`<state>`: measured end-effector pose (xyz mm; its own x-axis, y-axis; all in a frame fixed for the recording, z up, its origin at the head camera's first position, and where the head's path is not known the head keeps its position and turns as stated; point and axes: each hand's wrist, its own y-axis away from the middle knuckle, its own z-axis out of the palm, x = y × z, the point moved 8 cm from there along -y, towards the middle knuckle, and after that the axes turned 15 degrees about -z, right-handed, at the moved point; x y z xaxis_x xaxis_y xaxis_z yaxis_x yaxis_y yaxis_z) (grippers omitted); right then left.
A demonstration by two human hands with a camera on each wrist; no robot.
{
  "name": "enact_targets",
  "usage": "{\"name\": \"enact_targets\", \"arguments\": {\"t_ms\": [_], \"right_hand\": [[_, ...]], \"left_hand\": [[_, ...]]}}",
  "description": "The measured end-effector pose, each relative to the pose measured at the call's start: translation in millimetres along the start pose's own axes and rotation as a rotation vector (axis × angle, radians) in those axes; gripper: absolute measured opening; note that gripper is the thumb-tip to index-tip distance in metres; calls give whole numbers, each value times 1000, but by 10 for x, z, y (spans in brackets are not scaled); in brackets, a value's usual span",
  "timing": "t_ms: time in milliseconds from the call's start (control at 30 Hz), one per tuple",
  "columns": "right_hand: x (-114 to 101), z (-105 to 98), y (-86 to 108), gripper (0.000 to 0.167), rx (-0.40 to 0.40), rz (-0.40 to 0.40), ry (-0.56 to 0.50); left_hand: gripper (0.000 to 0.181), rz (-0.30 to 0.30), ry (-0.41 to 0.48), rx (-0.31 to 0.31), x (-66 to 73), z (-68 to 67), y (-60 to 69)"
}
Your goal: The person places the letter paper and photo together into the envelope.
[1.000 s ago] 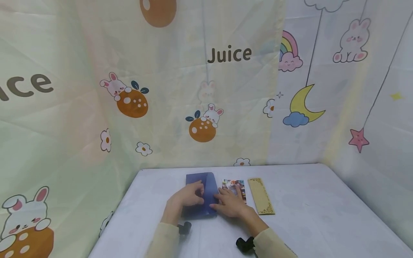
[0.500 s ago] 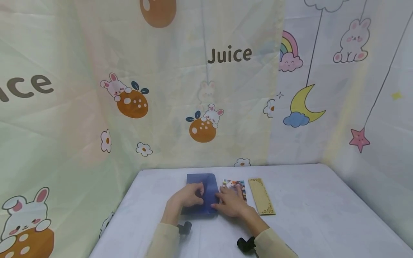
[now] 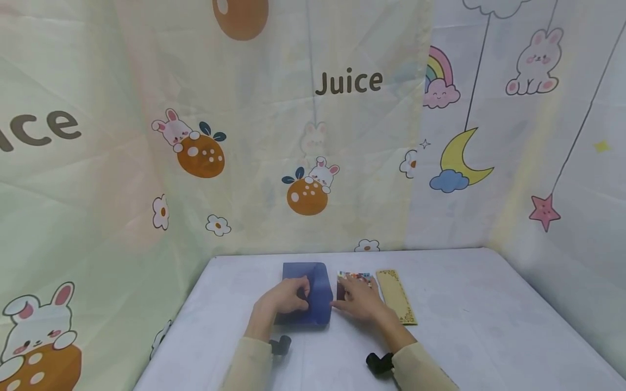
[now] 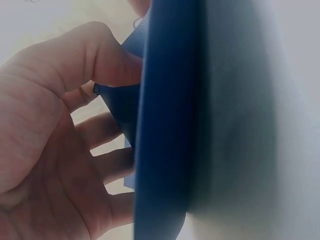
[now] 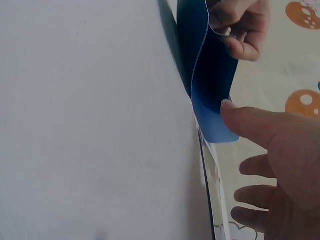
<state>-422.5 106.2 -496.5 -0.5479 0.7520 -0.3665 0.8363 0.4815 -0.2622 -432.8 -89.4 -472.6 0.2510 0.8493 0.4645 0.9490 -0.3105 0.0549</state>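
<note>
The left hand (image 3: 283, 296) pinches a dark-blue rectangular folder (image 3: 320, 288); at its three o'clock, the right hand (image 3: 363, 300), thumb and fingers apart, partly covers a colourful rectangular card (image 3: 363, 276); farther that way lies a gold, patterned strip (image 3: 397, 296).

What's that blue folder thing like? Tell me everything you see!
The blue folder looks thin, smooth and bendy, maybe plastic or coated card, with a rounded far right corner. It's on the white table, part of it curving up. The left hand pinches it, and the right hand seems to touch its right edge. I can't tell if anything's inside.
</note>
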Motion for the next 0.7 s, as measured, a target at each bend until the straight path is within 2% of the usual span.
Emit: {"name": "enact_targets", "arguments": {"t_ms": [133, 300, 433, 700], "right_hand": [[150, -72, 36, 80, 58, 69, -19], [267, -107, 87, 82, 75, 121, -38], [318, -100, 95, 86, 59, 141, 14], [410, -73, 138, 113, 19, 250, 38]], "left_hand": [[25, -12, -1, 0, -13, -3, -7], [25, -21, 0, 3, -22, -20, -5], [26, -15, -2, 7, -6, -33, 3], [25, -29, -3, -10, -3, 5, 11]]}}
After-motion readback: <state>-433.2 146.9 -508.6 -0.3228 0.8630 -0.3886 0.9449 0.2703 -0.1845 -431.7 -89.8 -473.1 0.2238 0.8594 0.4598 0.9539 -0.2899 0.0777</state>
